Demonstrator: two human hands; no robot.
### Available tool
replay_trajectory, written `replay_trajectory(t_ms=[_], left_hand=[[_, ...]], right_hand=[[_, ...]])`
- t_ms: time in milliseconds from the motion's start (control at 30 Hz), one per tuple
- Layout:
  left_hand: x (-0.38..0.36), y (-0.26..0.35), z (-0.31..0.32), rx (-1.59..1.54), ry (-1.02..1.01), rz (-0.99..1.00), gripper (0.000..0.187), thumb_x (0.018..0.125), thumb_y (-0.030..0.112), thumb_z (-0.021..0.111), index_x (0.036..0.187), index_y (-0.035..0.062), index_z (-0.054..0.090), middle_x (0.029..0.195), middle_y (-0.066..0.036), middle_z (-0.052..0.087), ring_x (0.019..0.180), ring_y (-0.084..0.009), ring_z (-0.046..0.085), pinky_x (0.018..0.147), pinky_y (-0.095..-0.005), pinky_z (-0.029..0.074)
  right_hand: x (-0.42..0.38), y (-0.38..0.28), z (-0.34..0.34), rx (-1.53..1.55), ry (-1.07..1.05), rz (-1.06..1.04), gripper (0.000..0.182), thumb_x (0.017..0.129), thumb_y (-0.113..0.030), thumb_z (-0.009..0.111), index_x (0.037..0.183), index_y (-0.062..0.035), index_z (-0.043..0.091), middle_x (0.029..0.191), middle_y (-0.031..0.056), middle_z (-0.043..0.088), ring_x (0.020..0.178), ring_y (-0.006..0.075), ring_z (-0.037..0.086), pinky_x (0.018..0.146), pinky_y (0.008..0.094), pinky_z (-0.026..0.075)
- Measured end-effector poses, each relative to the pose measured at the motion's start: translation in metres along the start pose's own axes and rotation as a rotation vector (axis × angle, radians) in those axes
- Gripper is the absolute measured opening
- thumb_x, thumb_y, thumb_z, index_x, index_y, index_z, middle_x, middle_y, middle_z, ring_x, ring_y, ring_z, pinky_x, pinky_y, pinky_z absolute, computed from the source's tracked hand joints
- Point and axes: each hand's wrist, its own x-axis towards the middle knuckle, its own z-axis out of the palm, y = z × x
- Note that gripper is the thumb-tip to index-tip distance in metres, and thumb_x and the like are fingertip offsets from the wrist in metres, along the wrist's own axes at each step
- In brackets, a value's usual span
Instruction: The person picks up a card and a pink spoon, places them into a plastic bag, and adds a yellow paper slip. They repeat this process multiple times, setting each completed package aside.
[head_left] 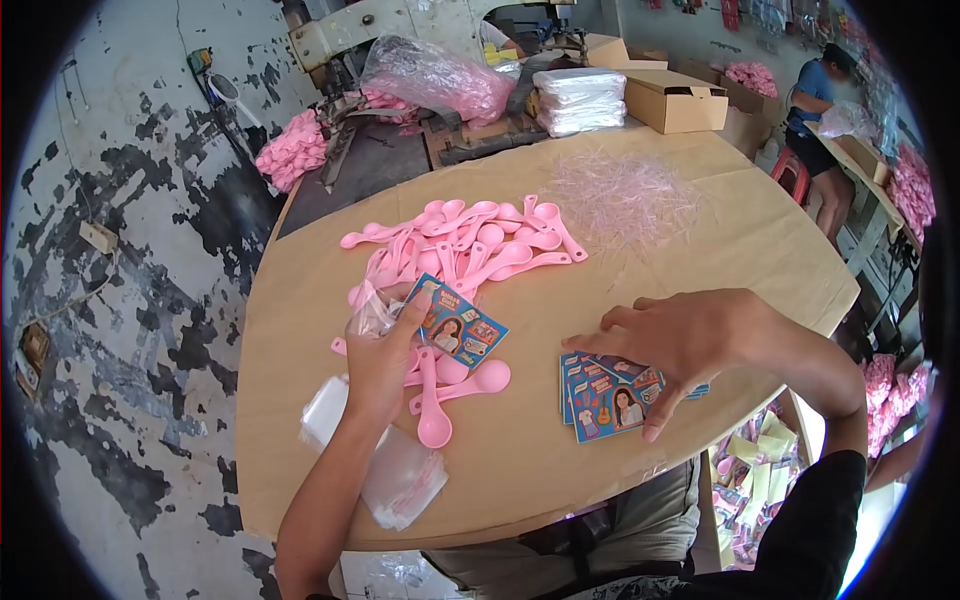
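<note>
My left hand (383,350) is closed, pinching a blue printed card (465,325) under its thumb, with a crumpled clear plastic bag (372,312) also in its grip. Over a fanned stack of similar blue cards (606,402) hovers my right hand (695,335), fingers spread and thumb at the pile's near edge. Several loose pink spoons (432,405) lie just right of my left wrist. Beyond that hand spreads a larger heap of pink spoons (470,240). Flat clear bags (405,480) rest partly beneath my left forearm.
Thin pink plastic strips (630,200) lie at the table's back right. Behind are wrapped packs (580,100), a cardboard box (675,100) and a machine (370,25). A box of packed items (760,480) stands below the right edge. Another person (820,120) sits far right.
</note>
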Motion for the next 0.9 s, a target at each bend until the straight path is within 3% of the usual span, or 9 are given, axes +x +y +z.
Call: replay_trajectory(t_ms=[167,567,767,900], left_hand=[[-0.002,0.002,0.002,-0.013,-0.031,-0.007,0.031,0.09,0.017,0.07,0.109,-0.0037,0.057,0.096,-0.009,0.065,0.082,-0.012,0.065,0.073,-0.0264,0.056],[-0.002,0.005,0.002,-0.032,-0.053,-0.001,0.031,0.09,0.016,0.07,0.109,-0.0044,0.058,0.096,-0.009,0.065,0.082,-0.0125,0.066,0.073,-0.0262,0.056],[-0.004,0.001,0.003,-0.028,-0.117,-0.005,0.031,0.089,0.018,0.071,0.108,-0.0048,0.061,0.097,-0.01,0.067,0.084,-0.0126,0.065,0.074,-0.0269,0.055],[-0.007,0.007,0.003,0.055,-0.126,-0.044,0.032,0.089,0.018,0.071,0.11,-0.0042,0.062,0.097,-0.009,0.067,0.085,-0.0126,0.065,0.076,-0.0269,0.055]], right_hand=[[-0.004,-0.002,-0.003,-0.026,0.001,0.077,0.101,0.07,-0.061,0.074,0.149,-0.0184,0.028,0.123,0.0151,0.055,0.12,0.0343,0.051,0.096,0.0447,0.046],[-0.006,-0.013,0.012,-0.082,0.108,0.085,0.069,0.089,-0.049,0.06,0.145,-0.0153,0.038,0.123,0.0149,0.056,0.118,0.0323,0.054,0.095,0.0441,0.046],[-0.002,-0.013,0.041,-0.267,0.399,-0.007,0.059,0.092,-0.044,0.058,0.142,-0.0181,0.044,0.123,0.0191,0.055,0.119,0.0357,0.051,0.1,0.0453,0.042],[0.007,-0.016,0.056,-0.293,0.581,-0.06,0.055,0.091,-0.042,0.058,0.138,-0.0142,0.048,0.126,0.023,0.052,0.118,0.0381,0.05,0.102,0.0459,0.039]])
